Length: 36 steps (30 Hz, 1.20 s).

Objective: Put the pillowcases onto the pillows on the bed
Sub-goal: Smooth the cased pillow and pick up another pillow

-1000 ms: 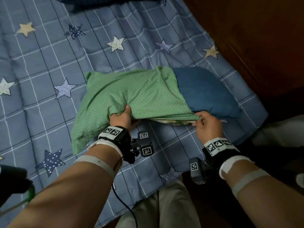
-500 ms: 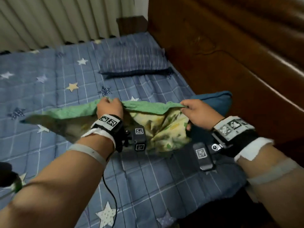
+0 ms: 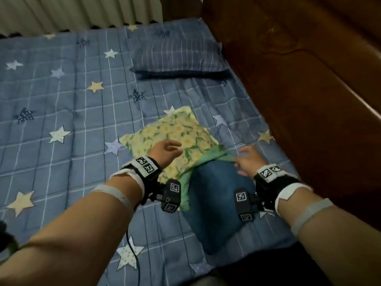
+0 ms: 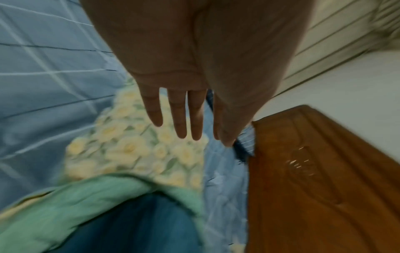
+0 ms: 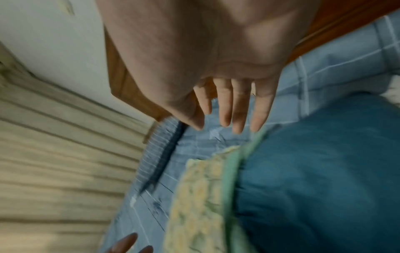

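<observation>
The pillowcase (image 3: 171, 137) lies flat on the bed with its yellow floral side up and a green edge (image 3: 208, 159) folded toward me. Its near end overlaps the far end of the bare blue pillow (image 3: 216, 203), which lies at the bed's front edge. My left hand (image 3: 173, 146) hovers over the floral cloth with straight fingers (image 4: 186, 119) and holds nothing. Over the pillow's far right corner is my right hand (image 3: 245, 155), fingers (image 5: 233, 109) spread and empty. The wrist views show the floral cloth (image 4: 129, 150) and the blue pillow (image 5: 324, 171) beneath the hands.
A dark blue plaid pillow (image 3: 175, 56) lies at the far end, against the wooden headboard (image 3: 299, 79) that runs along the right. The blue star-patterned sheet (image 3: 61, 100) stretches to the left. Beige curtains (image 3: 72, 11) hang behind the bed. A black cable (image 3: 132, 244) trails under my left arm.
Both hands held the pillowcase's green opening up off the bed. They have let go; the case now lies floral side up past the blue pillow, and both hands are open.
</observation>
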Tool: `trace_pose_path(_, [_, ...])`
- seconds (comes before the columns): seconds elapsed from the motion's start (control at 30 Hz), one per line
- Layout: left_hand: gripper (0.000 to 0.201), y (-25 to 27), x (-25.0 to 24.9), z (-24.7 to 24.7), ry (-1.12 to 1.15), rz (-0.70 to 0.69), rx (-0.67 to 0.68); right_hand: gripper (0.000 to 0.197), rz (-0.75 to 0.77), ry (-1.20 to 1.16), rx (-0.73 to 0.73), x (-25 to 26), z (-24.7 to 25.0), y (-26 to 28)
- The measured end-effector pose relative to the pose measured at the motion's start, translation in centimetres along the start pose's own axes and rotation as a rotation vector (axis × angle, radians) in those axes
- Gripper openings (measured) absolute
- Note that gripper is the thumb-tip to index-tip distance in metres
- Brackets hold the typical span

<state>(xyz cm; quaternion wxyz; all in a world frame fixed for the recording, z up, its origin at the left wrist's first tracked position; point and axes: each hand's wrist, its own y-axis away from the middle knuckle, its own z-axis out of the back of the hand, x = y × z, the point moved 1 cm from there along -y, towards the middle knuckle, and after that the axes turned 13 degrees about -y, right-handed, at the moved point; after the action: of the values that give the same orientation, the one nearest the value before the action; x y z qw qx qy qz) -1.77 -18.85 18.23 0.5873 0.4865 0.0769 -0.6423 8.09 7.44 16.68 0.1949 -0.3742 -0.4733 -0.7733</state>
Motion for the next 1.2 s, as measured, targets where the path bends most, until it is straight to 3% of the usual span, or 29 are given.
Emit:
trace_pose_path(0.1, [0.035,0.0,5.8,-4.3,-0.146,0.189,0.117,0.049,-0.127,-0.031,0.157,-6.0,-2.8,-0.1])
trace_pose_path(0.17, [0.054,-0.2,8.8,-7.1,-0.213,0.272,0.141,0.059,-0.121,0.035,0.188,-8.8,-4.0,-0.9])
trace_pose_path(0.23, [0.075,-0.8,11.1,-9.4,-0.3,0.323,0.043,0.068,-0.033,0.165,0.19,-10.1,-4.8,-2.3])
trace_pose_path(0.3, [0.081,-1.4,12.7,-10.8,-0.331,0.369,-0.079,0.074,0.077,0.287,0.223,-10.3,-5.6,-3.8])
trace_pose_path(0.37, [0.073,-2.2,14.2,-12.1,-0.301,0.366,-0.076,0.078,0.182,0.396,0.242,-9.7,-6.6,-5.5])
trace_pose_path(0.47, [0.043,-3.0,15.5,-13.6,-0.207,0.319,-0.086,0.078,0.374,0.563,0.259,-8.4,-8.9,-8.5])
trace_pose_path(0.57, [0.033,-3.2,15.3,-15.1,-0.124,0.178,-0.126,0.059,0.464,0.798,0.334,-7.5,-10.7,-10.6])
trace_pose_path(0.67, [0.043,-2.4,14.8,-16.6,0.001,0.062,-0.015,0.02,0.527,0.893,0.273,-7.0,-11.0,-11.3])
trace_pose_path(0.73, [0.047,-1.6,15.1,-17.2,-0.006,0.047,0.109,0.005,0.554,0.86,0.211,-7.8,-9.8,-10.9])
trace_pose_path(1.0, [0.03,0.4,14.5,-16.8,-0.154,-0.046,0.395,0.007,0.588,0.842,0.217,-13.7,-2.0,-6.8])
trace_pose_path(1.2, [0.02,2.8,14.4,-20.7,-0.127,-0.049,0.603,0.012,0.532,0.827,0.238,-18.0,0.1,-4.8])
